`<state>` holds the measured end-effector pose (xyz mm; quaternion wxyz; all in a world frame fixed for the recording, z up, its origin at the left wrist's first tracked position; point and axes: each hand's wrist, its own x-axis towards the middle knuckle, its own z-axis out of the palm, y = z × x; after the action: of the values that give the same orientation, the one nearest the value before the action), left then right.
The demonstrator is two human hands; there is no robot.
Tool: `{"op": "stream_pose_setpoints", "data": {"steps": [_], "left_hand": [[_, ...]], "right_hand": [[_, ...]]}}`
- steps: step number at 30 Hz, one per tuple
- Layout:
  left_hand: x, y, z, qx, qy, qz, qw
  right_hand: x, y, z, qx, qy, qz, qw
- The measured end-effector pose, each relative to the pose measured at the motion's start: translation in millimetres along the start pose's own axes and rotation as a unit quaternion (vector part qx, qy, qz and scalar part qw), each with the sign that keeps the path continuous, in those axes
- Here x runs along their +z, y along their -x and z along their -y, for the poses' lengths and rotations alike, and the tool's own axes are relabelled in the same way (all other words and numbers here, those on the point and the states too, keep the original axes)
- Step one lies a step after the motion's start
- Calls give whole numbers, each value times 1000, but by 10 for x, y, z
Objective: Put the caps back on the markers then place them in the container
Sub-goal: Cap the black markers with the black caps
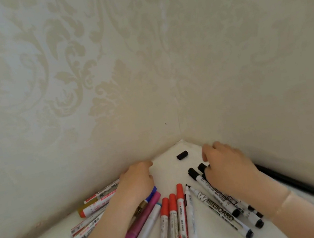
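Observation:
Several markers lie fanned out on a white surface in a wall corner. A loose black cap rests near the corner. My left hand lies curled over red-capped markers at the left; whether it grips one is hidden. My right hand rests on black-capped whiteboard markers, fingers bent toward the cap. Three red-capped markers lie in the middle beside an uncapped black-tipped marker. A pink marker passes under my left forearm. No container is in view.
Patterned cream wallpaper walls meet at the corner just behind the hands. A long black pen lies along the right wall. A bare patch of white surface lies between the hands.

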<state>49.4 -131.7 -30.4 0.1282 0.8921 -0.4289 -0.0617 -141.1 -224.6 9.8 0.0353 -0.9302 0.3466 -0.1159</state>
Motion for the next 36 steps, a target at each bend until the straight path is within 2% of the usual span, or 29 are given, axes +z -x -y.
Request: {"op": "stream_pose_setpoints", "data": {"steps": [4, 7, 10, 14, 17, 19, 22, 27, 29, 31, 32, 35, 36], "left_hand": [[-25, 0, 17, -1, 22, -12, 1000], [-34, -2, 26, -10, 51, -19, 998], [-79, -14, 25, -12, 83, -32, 996], [-180, 7, -14, 8, 147, -28, 989], [-214, 31, -36, 19, 176, -34, 984], [-244, 39, -41, 24, 211, -33, 977], [-347, 79, -65, 29, 302, -11, 953], [-560, 155, -115, 71, 414, -12, 907], [-624, 171, -107, 83, 438, -19, 895], [-665, 182, -91, 82, 439, -22, 894], [-676, 186, -82, 76, 435, -19, 897], [-648, 182, -101, 39, 490, 34, 870], [-630, 186, -126, 23, 504, 47, 862]], "right_hand": [[90, -547, 27, -44, -81, 106, 990], [312, -865, -38, -69, -80, 154, 982], [465, -1041, -56, -79, -75, 122, 987], [454, -1069, -5, -84, -8, 100, 991], [311, -1055, 9, -62, -111, 54, 990], [152, -1023, 20, -28, -238, 77, 968], [-74, -893, 24, -7, -373, 178, 911], [-328, -678, -21, -19, -475, 163, 865], [-407, -620, -48, -18, -487, 193, 852], [-452, -569, -72, -6, -470, 238, 850], [-449, -541, -72, -1, -434, 254, 864], [-365, -412, -17, -14, -201, 281, 938], [-325, -359, 17, -30, -117, 292, 949]]}}
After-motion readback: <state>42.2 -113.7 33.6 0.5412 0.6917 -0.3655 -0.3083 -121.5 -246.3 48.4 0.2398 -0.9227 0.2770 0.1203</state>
